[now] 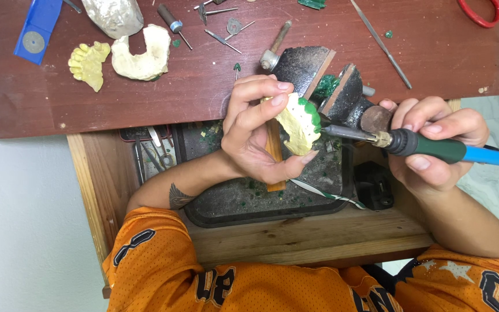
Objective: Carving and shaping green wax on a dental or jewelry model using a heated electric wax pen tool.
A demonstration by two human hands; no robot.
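Over the open wooden drawer (319,231), in the head view, a pale yellow plaster cast (295,124) is held in the left hand (255,130), the fingers curled round its back and the thumb under its lower edge. A strip of green wax (309,112) is already laid along the cast's upper right edge; the rest of the cast is bare, so the waxing is judged to be partly done. A green and blue heated tool (434,148) is gripped in the right hand (434,147), fingers closed round its handle, and its metal tip is set against the cast's right side, just below the wax. A black vise (324,78) stands directly behind the cast, close to both hands, so little room is left toward the table. A dark tray (249,202) with green crumbs lies beneath the hands. On the red-brown tabletop (88,104) two more casts (122,58) lie well apart at the left, with small burs (223,37) near the middle, a long file (382,46) further right and red scissors (483,11) at the far right edge. Open room is seen mainly to the left.
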